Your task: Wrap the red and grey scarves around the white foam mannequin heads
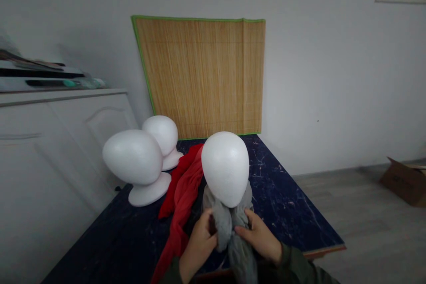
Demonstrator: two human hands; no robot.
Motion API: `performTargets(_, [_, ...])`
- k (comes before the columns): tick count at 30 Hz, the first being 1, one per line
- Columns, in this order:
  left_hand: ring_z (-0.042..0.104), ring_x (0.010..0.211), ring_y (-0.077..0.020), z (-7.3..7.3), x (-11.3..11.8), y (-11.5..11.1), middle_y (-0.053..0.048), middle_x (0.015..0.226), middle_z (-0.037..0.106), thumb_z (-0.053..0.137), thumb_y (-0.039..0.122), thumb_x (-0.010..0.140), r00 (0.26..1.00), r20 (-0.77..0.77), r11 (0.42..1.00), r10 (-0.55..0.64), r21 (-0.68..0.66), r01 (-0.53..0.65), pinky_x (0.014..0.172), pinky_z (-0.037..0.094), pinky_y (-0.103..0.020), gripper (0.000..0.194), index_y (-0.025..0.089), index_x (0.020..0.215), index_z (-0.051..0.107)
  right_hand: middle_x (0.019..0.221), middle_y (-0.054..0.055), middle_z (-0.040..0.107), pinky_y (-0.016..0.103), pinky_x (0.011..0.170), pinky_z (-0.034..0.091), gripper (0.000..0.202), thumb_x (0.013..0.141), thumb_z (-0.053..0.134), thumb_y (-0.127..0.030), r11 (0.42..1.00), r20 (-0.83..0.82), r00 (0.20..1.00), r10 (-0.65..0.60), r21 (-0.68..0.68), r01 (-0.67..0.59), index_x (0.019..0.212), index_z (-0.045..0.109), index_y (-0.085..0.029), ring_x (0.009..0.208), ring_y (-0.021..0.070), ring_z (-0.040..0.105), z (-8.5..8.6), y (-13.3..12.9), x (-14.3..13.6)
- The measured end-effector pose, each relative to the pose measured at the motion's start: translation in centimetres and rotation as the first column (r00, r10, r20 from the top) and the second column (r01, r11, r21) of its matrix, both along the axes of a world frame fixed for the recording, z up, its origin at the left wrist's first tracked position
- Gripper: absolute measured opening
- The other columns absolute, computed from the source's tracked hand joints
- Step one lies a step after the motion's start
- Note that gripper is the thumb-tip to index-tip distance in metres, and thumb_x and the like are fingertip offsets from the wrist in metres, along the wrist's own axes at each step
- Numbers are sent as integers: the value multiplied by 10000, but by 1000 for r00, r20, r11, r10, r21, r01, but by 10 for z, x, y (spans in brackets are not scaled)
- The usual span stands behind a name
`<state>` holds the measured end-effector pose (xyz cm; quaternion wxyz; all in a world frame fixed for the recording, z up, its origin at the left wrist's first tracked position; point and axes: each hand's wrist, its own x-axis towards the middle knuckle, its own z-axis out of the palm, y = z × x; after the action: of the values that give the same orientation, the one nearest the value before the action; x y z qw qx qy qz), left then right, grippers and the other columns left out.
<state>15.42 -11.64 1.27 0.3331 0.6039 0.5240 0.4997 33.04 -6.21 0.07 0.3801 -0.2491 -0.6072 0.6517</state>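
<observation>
A white foam mannequin head stands upright on the dark blue marbled table in front of me. A grey scarf goes around its neck, and its ends hang down at the front. My left hand is closed on the scarf's left part, just below the head. On the right side my right hand pinches the scarf between thumb and fingers. Red scarves lie bunched to the left of the head, close to my left hand. The neck of the head is hidden by the scarf.
Two more white foam heads stand at the left, a nearer one and a farther one. A white cabinet borders the table on the left. A bamboo mat hangs behind. A cardboard box sits on the floor at right.
</observation>
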Motion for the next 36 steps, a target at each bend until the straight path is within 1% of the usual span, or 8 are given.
performTargets(4, [573,878,-233,2,10,-4,-68,977,606,569,165,667,904,-428,1000,-8,6,12,779,450,-349,391,206,1052,516,948,45,616,388,882,376,366,749,568,-435,953,-274,951,142,-223,-206,1033,570,-204,959,227,537,3,-10,-18])
performTargets(9, [572,877,-237,-1,23,-13,-62,951,613,493,113,695,707,-707,995,1,69,68,772,458,-373,395,229,1071,526,869,49,640,367,886,365,444,613,725,-393,944,-297,928,225,-168,-283,979,610,-170,918,221,562,2,-11,-23])
performTargets(15, [565,969,-218,-13,16,-23,-98,1228,491,484,218,778,925,-347,982,157,151,-110,823,466,-327,311,249,1082,537,815,45,661,319,813,407,271,655,668,-270,876,-345,928,143,-392,-281,896,633,-151,825,192,605,-10,-5,-28])
performTargets(19, [616,689,-187,-14,6,-19,-119,1108,565,484,398,782,964,36,956,262,-145,-254,563,495,-292,404,200,1133,466,846,77,665,358,844,401,327,725,478,-389,719,-410,900,150,-579,-384,869,628,-137,878,217,598,-15,0,-29])
performTargets(21, [602,607,-187,-12,3,-12,-88,918,630,493,443,764,981,28,948,192,-265,-178,512,470,-288,441,171,1110,491,876,90,662,370,857,394,391,716,425,-423,677,-433,882,187,-594,-435,882,622,-129,899,226,590,-15,2,-30])
performTargets(25, [586,858,-230,-6,-1,-2,-73,944,637,573,377,710,990,-77,974,121,-183,-133,759,445,-312,342,170,983,582,906,93,659,369,873,382,418,706,407,-431,654,-454,865,213,-592,-472,906,612,-125,912,222,583,-14,3,-30])
performTargets(31, [565,865,-216,-5,-7,2,-49,908,630,531,204,689,997,-41,977,61,-203,-69,778,416,-306,216,168,896,582,831,70,669,362,843,397,336,738,439,-380,658,-390,894,223,-616,-433,863,624,-128,876,207,593,-12,2,-20])
performTargets(36, [562,841,-199,-3,-21,2,-35,840,615,563,270,716,953,185,957,238,-215,-197,773,420,-300,172,163,850,573,787,30,660,311,710,445,227,713,537,-305,843,-146,989,-7,-533,-72,867,616,-160,770,176,594,-8,11,-5])
